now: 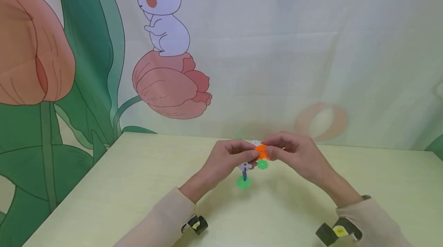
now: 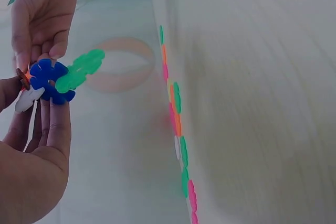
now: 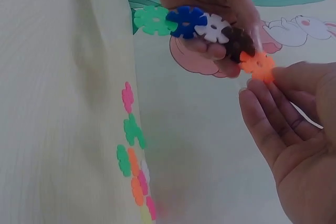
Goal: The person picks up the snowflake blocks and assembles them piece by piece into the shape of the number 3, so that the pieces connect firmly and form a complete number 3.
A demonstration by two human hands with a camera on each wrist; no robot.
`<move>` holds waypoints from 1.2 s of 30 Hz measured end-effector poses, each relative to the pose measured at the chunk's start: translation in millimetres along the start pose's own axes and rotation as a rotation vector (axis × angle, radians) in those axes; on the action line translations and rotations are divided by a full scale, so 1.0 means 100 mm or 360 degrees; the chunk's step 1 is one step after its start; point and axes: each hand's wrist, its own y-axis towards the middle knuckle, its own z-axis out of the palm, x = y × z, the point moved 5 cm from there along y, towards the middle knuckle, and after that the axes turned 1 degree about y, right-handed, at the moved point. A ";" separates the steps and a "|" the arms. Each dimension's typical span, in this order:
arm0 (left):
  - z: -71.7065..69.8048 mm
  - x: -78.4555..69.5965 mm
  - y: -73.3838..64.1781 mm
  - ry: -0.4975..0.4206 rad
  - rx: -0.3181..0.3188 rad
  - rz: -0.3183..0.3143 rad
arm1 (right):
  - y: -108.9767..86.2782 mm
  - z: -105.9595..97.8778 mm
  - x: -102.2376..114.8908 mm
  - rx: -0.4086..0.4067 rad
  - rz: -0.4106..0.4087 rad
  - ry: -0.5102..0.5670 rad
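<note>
A short chain of snowflake-shaped plastic discs hangs between both hands. In the right wrist view it runs from a green disc through a blue disc, a white disc and a brown disc to an orange disc. My left hand pinches the chain near its brown disc, its thumb partly covering the joint. The orange disc at the end is pinched between thumb and fingers of my right hand. The green end points down toward the table in the head view.
Several loose discs lie toward the table's far side, among them a pink disc and a green disc. The pale table meets a printed curtain at the back. Each wrist wears a small camera.
</note>
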 end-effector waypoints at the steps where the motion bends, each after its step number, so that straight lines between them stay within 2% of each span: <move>1: 0.00 0.00 0.00 0.0001 -0.0004 0.0013 | 0.01 -0.01 -0.03 -0.0012 0.0013 0.0007; 8: -0.01 -0.01 0.01 -0.0016 -0.0021 0.0054 | 0.07 -0.09 -0.42 -0.0135 0.0213 0.0063; 13: -0.02 0.01 0.01 -0.0017 -0.0020 0.0026 | 0.09 -0.03 -0.72 -0.0045 0.0356 -0.0035; 17: -0.01 0.01 0.00 -0.0011 -0.0035 0.0004 | 0.10 0.07 -0.86 0.0044 0.0429 -0.0155; 20: -0.01 0.00 0.00 0.0007 -0.0048 0.0008 | 0.11 0.11 -0.91 0.0066 0.0478 -0.0270; 25: -0.01 -0.01 -0.01 0.0086 -0.0066 0.0040 | 0.13 0.20 -0.91 0.0088 0.0454 -0.0458; 31: 0.00 0.00 -0.02 0.0072 -0.0058 0.0048 | 0.14 0.28 -0.83 0.0105 0.0380 -0.0539; 36: 0.02 0.00 -0.01 0.0044 -0.0056 0.0050 | 0.12 0.28 -0.85 0.0032 0.0418 -0.0581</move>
